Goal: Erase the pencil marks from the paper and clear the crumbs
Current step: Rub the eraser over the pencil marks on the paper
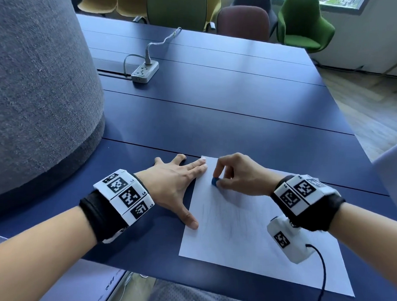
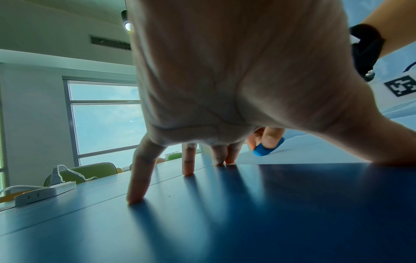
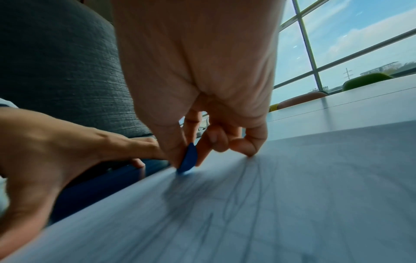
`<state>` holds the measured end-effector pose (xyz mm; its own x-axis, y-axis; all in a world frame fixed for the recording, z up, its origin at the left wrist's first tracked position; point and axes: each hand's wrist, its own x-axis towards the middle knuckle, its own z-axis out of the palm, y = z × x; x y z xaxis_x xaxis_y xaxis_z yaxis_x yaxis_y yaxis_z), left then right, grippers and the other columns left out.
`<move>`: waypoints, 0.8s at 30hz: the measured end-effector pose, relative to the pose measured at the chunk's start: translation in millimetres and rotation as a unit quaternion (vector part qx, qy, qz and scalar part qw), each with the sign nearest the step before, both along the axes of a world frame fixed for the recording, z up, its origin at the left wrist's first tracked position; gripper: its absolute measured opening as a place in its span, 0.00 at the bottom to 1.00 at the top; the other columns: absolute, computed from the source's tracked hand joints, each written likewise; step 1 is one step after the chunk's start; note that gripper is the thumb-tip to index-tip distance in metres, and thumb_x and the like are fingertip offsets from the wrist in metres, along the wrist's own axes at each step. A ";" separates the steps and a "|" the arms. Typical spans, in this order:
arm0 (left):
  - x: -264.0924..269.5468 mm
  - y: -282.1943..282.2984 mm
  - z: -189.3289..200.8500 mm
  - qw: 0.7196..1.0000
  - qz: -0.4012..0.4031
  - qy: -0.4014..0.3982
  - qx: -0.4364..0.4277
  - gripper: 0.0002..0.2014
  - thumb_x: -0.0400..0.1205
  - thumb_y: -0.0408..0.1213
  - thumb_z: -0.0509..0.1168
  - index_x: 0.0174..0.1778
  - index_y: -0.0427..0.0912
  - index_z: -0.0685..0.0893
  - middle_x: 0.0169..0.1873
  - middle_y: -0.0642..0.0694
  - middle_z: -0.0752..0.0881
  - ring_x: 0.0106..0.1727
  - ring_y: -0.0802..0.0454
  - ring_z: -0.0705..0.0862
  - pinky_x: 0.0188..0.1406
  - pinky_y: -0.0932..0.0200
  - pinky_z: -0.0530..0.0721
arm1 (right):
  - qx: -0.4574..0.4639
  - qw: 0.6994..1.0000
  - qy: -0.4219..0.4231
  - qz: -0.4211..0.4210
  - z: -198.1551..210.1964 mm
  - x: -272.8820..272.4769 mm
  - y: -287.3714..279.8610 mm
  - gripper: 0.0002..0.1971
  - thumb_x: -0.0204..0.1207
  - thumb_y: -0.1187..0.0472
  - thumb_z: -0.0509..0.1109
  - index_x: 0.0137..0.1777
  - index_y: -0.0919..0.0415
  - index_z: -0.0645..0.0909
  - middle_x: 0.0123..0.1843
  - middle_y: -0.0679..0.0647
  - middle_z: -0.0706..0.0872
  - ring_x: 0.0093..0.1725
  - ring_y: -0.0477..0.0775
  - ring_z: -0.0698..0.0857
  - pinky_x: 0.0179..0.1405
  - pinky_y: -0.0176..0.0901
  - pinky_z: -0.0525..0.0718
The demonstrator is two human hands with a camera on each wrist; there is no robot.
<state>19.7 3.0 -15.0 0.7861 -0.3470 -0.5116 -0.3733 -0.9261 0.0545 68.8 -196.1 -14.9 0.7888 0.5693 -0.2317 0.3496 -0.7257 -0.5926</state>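
Paper (image 1: 246, 232) serves as the landmark here, a white sheet laid flat on the blue table (image 1: 217, 105), with its near edge close to the person.

Well to the left of the paper and far beyond it, a white power strip (image 1: 144, 71) is seen lying on the table, with a grey upholstered partition (image 1: 36, 86) further left; neither is judged to bear on the task.

At the paper's left edge the left hand (image 1: 173, 185) is spread flat, fingers straight and splayed, nothing held. The thumb and the tips of the longer fingers are pressed onto the sheet's margin while the other fingertips rest on the table just beside it (seen from below in the left wrist view). The hand is judged to be placed so that the sheet is pinned against the drag of rubbing.

Near the paper's far left corner, a small blue eraser (image 1: 215, 181) is pinched between the thumb and fingertips of the right hand (image 1: 237, 174), with its lower end set on the sheet. The upright hold lets pressure be put through a narrow edge.

Right of and nearer than the eraser, faint pencil marks (image 1: 231, 217) are still visible across the paper's middle, so the erasing is judged far from done. No crumbs can be made out.
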 end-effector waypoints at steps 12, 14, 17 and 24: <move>0.1 -2.9 1.6 1.000 0.005 0.008 -0.001 0.69 0.57 0.77 0.71 0.85 0.55 0.37 0.82 0.68 0.36 0.83 0.46 0.45 0.67 0.29 0.65 | -0.027 0.999 0.021 0.018 3.4 2.7 -5.1 0.03 0.73 0.59 0.74 0.43 0.51 0.84 0.31 0.44 0.82 0.25 0.36 0.77 0.23 0.24 0.70; -0.3 -3.1 2.5 1.000 0.001 0.001 -0.001 0.69 0.57 0.77 0.71 0.85 0.54 0.38 0.82 0.67 0.36 0.83 0.46 0.45 0.67 0.32 0.67 | -0.026 1.000 -0.009 -0.010 4.4 6.9 -3.4 0.02 0.73 0.58 0.74 0.44 0.51 0.83 0.32 0.44 0.82 0.28 0.37 0.79 0.26 0.26 0.71; -0.7 -3.0 1.3 1.000 -0.002 -0.007 0.002 0.69 0.57 0.78 0.70 0.85 0.55 0.37 0.82 0.66 0.36 0.83 0.47 0.46 0.66 0.36 0.69 | -0.003 0.999 -0.036 -0.017 -2.0 -4.4 2.7 0.03 0.73 0.59 0.74 0.44 0.53 0.83 0.31 0.43 0.81 0.28 0.38 0.78 0.29 0.29 0.72; -0.1 -2.9 1.7 1.000 -0.013 -0.011 0.007 0.70 0.56 0.79 0.69 0.85 0.55 0.37 0.83 0.66 0.36 0.82 0.44 0.48 0.65 0.37 0.71 | 0.002 1.000 -0.022 0.015 0.3 -15.5 11.8 0.02 0.72 0.60 0.74 0.43 0.54 0.84 0.31 0.45 0.82 0.26 0.38 0.77 0.26 0.24 0.70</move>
